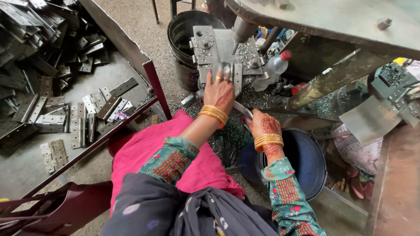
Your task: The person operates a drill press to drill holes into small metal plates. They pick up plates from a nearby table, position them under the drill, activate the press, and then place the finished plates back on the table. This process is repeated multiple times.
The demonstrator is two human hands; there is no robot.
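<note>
My left hand [218,92], with gold bangles at the wrist, reaches up to a small metal hinge piece [226,70] on the drill press plate [210,48], fingers holding it under the drill bit [236,46]. My right hand [264,125], hennaed and also wearing bangles, is lower and to the right, closed around a flat metal strip [243,110]. Metal shavings cover the plate and the bench around it.
A tray on the left holds a heap of steel hinges [52,65]. A black bucket [183,35] stands behind the plate and a dark blue bucket [306,161] below my right hand. A plastic bottle [273,67] lies beside the plate. A pink cloth [162,148] covers my lap.
</note>
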